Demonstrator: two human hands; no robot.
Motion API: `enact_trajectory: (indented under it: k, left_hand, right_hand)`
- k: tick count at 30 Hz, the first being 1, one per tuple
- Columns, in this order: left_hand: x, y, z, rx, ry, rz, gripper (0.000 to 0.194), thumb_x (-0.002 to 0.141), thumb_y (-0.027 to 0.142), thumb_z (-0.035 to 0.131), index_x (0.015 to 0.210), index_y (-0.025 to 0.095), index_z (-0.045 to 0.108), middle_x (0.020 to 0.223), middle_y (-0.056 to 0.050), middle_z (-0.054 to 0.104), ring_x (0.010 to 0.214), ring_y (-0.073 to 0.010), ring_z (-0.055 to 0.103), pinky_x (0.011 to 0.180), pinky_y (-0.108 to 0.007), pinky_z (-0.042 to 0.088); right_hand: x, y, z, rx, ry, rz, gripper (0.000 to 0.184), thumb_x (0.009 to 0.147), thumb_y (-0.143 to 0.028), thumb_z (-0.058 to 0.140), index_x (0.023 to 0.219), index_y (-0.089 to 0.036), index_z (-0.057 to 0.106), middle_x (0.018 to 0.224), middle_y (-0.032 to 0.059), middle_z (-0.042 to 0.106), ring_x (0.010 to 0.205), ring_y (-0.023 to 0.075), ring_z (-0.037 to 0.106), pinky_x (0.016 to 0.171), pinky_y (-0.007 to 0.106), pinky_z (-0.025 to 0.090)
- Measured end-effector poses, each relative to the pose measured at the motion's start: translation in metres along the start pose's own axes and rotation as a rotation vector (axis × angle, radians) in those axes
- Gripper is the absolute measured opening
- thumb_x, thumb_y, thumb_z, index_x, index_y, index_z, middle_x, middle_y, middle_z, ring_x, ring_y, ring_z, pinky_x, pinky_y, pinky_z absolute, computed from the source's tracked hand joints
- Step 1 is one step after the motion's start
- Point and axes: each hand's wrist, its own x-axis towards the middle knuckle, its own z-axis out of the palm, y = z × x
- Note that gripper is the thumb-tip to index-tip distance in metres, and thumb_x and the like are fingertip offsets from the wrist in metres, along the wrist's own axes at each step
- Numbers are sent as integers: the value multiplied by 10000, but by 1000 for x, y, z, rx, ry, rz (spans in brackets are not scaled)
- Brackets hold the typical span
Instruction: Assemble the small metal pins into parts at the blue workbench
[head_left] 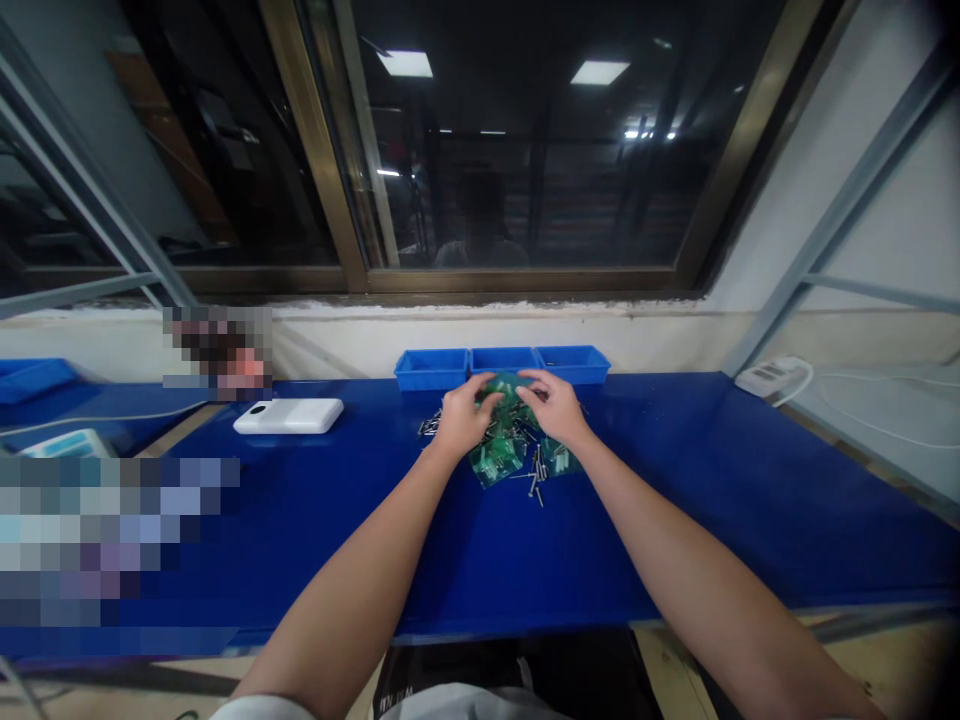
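Note:
My left hand (466, 412) and my right hand (553, 402) are closed on opposite sides of a small green plastic bag (507, 384). It is held above a pile of loose screws and similar bags. One green bag with small parts inside (498, 460) lies below my left hand. Another green bag (561, 458) sits partly behind my right wrist. Several loose metal screws (538, 470) are scattered between those two bags. More screws (430, 426) lie to the left of my left hand. Part of the pile is hidden by my hands.
Three blue bins stand in a row against the wall: left (433, 372), middle (504, 358) and right (574, 366). A white power bank-like device (289, 416) lies on the blue table (322, 530). At the far right is a white power strip (774, 377) with a cable. Another person is blurred at left.

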Motion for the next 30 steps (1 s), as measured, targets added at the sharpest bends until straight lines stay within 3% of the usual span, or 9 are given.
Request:
enact_trajectory:
  k: [4,8,12,16,21,26,30]
  left_hand:
    - [6,-13,-2,-160,131,-219,455,758,309,626,1174,184,492,662,34,597,577,-129,555,596,-246,429]
    - [13,-33,-9,-225,244,-367,361,739,334,617,1058,186,535,647,37,563,556,-124,555,559,-231,412]
    - [21,-49,-23,-129,289,-401,265,719,342,616,920,170,599,700,2,591,616,-132,563,602,-236,435]
    - [37,-57,-42,60,380,-424,271,757,326,556,967,167,613,728,-19,609,642,-148,560,652,-262,452]
    - [69,-69,-59,340,251,-426,231,747,239,571,961,173,631,805,-70,657,820,-223,614,808,-331,454]
    - [87,-84,-62,469,46,-450,316,772,282,579,1063,161,605,1018,-156,643,1021,-292,586,916,-411,416]
    - [75,-72,-60,540,200,-426,372,804,362,535,1099,140,585,1308,-213,457,1215,-344,441,1002,-499,338]
  right_hand:
    - [1,0,-9,-130,14,-48,370,822,-372,533,1135,-185,591,764,26,684,679,166,608,650,284,450]
    - [3,10,-17,-303,-25,-79,296,812,-306,539,1077,-206,624,821,34,698,794,190,619,718,307,462]
    - [5,22,-21,-401,-43,-55,245,791,-253,552,1013,-215,649,818,33,702,866,206,604,776,331,463]
    - [4,27,-23,-444,-73,-16,219,780,-249,563,971,-207,662,792,34,697,874,213,595,809,351,461]
    - [5,27,-26,-453,-89,-20,192,773,-226,561,923,-194,677,844,54,696,870,208,596,799,340,463]
    - [5,28,-27,-471,-90,-14,191,753,-210,561,900,-189,682,838,54,692,853,203,591,794,331,451]
    - [5,27,-30,-503,-148,-17,158,730,-228,574,847,-198,677,807,45,679,838,194,584,754,311,432]
